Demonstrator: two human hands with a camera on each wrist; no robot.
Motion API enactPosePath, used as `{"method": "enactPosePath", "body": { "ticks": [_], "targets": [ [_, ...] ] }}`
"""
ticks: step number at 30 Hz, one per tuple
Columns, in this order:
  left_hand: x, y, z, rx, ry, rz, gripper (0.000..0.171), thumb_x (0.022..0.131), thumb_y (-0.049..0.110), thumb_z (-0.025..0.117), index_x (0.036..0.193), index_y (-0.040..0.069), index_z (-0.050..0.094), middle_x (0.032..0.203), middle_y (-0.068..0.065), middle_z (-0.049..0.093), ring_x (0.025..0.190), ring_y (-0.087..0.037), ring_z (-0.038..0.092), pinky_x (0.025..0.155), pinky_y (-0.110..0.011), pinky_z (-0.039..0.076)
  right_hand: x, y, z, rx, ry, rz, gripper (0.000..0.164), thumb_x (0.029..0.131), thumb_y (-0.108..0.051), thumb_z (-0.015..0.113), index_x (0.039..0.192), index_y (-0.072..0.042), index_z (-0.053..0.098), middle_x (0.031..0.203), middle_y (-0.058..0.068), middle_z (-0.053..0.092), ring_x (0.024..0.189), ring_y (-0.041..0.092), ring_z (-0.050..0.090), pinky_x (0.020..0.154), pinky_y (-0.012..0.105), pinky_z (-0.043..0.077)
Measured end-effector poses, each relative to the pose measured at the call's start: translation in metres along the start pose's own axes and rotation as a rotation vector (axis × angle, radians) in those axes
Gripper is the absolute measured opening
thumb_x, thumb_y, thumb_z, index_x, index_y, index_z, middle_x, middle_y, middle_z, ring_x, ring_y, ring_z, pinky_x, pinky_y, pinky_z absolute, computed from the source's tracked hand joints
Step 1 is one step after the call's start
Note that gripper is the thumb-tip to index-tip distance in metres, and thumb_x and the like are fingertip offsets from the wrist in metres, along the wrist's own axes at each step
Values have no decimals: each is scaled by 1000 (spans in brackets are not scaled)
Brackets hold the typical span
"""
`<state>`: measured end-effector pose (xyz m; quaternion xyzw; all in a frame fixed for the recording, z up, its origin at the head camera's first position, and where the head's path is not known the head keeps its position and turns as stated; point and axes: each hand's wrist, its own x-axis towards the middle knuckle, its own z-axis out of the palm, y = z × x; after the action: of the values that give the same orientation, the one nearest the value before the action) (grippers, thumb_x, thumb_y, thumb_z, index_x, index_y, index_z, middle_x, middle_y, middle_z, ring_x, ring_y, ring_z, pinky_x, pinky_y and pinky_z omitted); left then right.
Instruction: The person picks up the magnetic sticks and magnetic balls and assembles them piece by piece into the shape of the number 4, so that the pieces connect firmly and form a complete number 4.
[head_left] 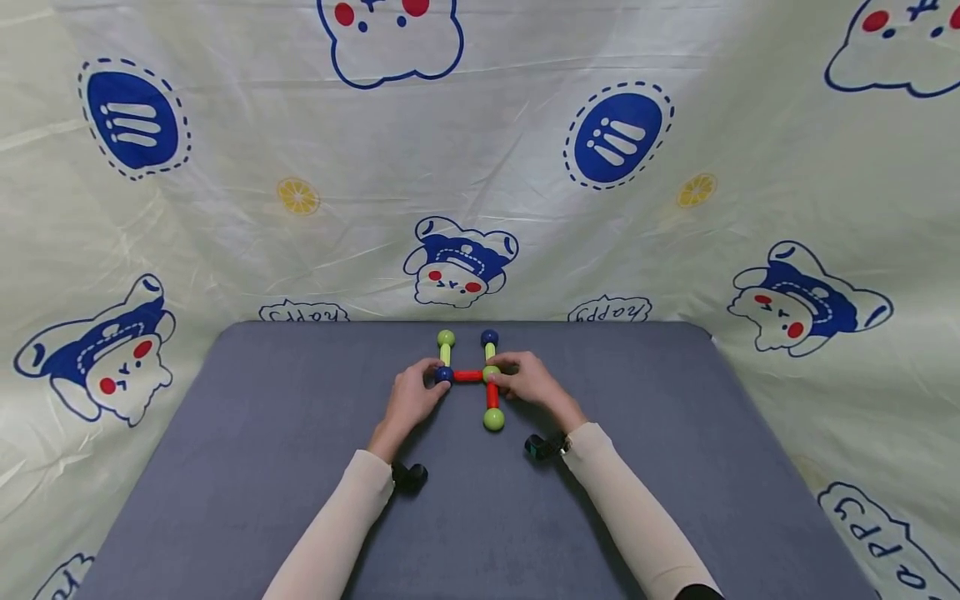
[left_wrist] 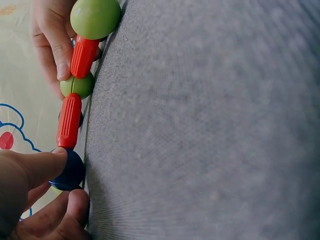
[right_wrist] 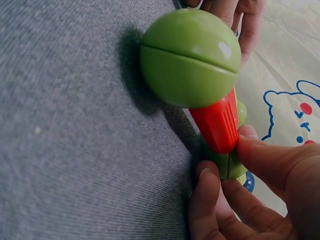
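Note:
On the table lies a joined figure of balls and rods. My left hand [head_left: 408,398] pinches its left blue ball [left_wrist: 72,172] between thumb and fingers. A red rod [head_left: 468,377] links that ball to a green ball [head_left: 491,373], which my right hand [head_left: 536,385] grips with thumb and fingertips. Toward me, a second red rod [right_wrist: 217,125] ends in a larger-looking green ball [right_wrist: 190,57]. On the far side, yellow-green rods [head_left: 446,354] run from both held balls, one to a green ball [head_left: 446,337], the other to a dark blue ball [head_left: 490,337].
A grey cloth-covered table [head_left: 465,517] spreads beneath both forearms, its far edge just behind the figure. Beyond it hangs a pale printed curtain [head_left: 510,108]. Each wrist wears a small black camera, one by the left sleeve [head_left: 337,517].

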<state>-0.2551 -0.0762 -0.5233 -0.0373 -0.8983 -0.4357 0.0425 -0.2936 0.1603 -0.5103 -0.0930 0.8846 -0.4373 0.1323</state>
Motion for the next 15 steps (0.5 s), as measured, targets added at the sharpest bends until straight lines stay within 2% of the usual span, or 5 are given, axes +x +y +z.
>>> {"method": "enactPosePath", "body": {
  "ticks": [6, 10, 13, 15],
  "targets": [
    [-2, -2, -1, -28, -7, 8, 41, 93, 16, 77, 132, 9, 66, 123, -17, 72, 120, -34, 65, 104, -52, 47, -1, 0, -1, -23, -5, -21, 33, 98, -24, 72, 130, -14, 71, 127, 11, 68, 74, 15, 65, 64, 29, 56],
    [-7, -8, -8, -41, -38, 2, 61, 91, 17, 78, 147, 9, 55, 127, -19, 71, 91, -26, 71, 89, -45, 55, -5, -3, 1, -61, -38, -53, 37, 100, -26, 69, 135, -13, 68, 129, 12, 68, 77, 15, 66, 66, 30, 57],
    [-10, -14, -18, -63, -65, 14, 72, 90, 19, 78, 154, 8, 45, 133, -22, 67, 70, -18, 65, 75, -40, 55, -10, -3, 0, -82, -42, -74, 42, 102, -27, 66, 141, -11, 62, 130, 14, 68, 83, 17, 69, 68, 31, 58],
    [-10, -18, -26, -59, -65, 36, 75, 91, 21, 78, 156, 8, 42, 136, -22, 65, 74, -18, 65, 77, -40, 55, -12, -2, -4, -100, -17, -87, 44, 103, -27, 65, 143, -10, 59, 129, 15, 68, 90, 21, 72, 71, 34, 59]
  ]
}}
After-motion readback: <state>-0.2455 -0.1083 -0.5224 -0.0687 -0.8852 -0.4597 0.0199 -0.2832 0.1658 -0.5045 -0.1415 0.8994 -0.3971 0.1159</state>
